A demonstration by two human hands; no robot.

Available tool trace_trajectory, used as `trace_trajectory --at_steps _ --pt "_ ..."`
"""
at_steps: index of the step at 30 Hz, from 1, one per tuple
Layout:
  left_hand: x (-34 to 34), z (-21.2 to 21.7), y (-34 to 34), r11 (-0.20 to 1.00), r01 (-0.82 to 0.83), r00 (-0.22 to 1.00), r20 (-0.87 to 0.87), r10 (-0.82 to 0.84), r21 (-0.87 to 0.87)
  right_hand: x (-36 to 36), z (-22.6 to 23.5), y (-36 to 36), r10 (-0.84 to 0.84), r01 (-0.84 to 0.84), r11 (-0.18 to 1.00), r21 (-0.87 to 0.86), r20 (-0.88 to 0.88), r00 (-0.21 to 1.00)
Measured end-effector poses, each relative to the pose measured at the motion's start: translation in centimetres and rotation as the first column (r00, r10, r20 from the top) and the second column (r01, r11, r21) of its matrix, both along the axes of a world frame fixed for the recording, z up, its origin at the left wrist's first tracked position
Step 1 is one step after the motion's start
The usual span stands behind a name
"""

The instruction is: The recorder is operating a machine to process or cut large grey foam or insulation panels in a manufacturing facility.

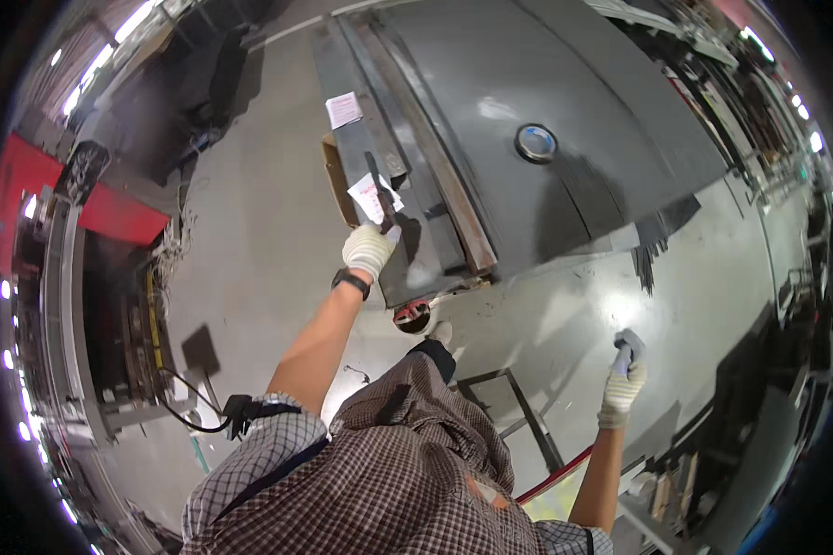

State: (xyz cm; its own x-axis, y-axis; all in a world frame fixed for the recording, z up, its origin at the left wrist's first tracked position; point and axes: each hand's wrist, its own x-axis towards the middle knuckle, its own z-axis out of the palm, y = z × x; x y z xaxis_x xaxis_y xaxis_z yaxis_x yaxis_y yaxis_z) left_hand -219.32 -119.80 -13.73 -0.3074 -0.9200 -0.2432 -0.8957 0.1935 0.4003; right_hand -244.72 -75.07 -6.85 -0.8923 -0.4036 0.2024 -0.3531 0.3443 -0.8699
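My left hand (370,252), in a striped white glove, reaches over the near left end of the grey sheet stack. Its fingers close around the lower end of a dark, narrow bar-like tool (385,208); I cannot tell its exact kind. Beneath the tool lies a white paper slip (368,198) with red marks. My right hand (624,387), gloved alike, hangs out at the right, away from the stack and above the floor. Something grey shows at its fingers, but whether that is a held thing or the glove's coating is unclear.
Long metal bars (426,148) lie along the stack of large grey sheets (611,92). A roll of tape (536,143) rests on top. Another paper (343,110) lies farther back. Thin dark strips (645,268) overhang the near right edge. A dark frame (528,421) stands by my legs.
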Motion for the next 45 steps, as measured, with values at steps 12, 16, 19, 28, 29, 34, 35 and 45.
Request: trace_trajectory --at_steps 12,16,19,28,29,34,35,45 --pt "-2.7 -3.2 -5.2 0.993 -0.105 0.994 -0.001 0.105 0.051 5.1 2.2 -28.2 0.917 -0.874 0.398 0.277 -0.160 0.367" --pt "-2.8 0.6 -0.7 0.977 -0.184 0.905 -0.369 0.210 0.105 4.8 1.8 -28.6 0.890 -0.886 0.453 0.095 -0.107 0.443" --pt "-6.2 7.9 4.7 0.944 -0.071 0.701 -0.657 0.276 0.321 4.4 0.9 -28.5 0.789 -0.770 0.614 -0.172 0.115 0.603" --pt "-14.6 10.2 13.2 0.949 0.280 0.725 -0.680 -0.109 0.146 -8.8 2.3 -21.5 0.498 -0.512 0.822 -0.248 0.750 0.436" --pt "-14.5 9.3 12.9 0.967 0.250 0.762 -0.624 -0.174 0.036 -10.6 2.9 -20.0 0.400 -0.456 0.869 -0.193 0.817 0.416" --pt "-17.1 8.3 12.1 0.943 0.231 0.857 -0.409 -0.314 -0.239 -19.2 0.3 -11.3 0.216 -0.188 0.974 -0.128 0.775 0.594" --pt "-18.4 8.3 12.3 0.942 0.238 0.855 -0.409 -0.319 -0.237 -20.5 -0.9 -9.4 0.174 -0.136 0.984 -0.114 0.767 0.618" --pt "-35.5 6.4 15.5 0.666 0.613 0.721 -0.045 -0.691 -0.425 -24.2 -1.0 2.1 -0.039 0.072 0.997 0.002 0.861 0.507"
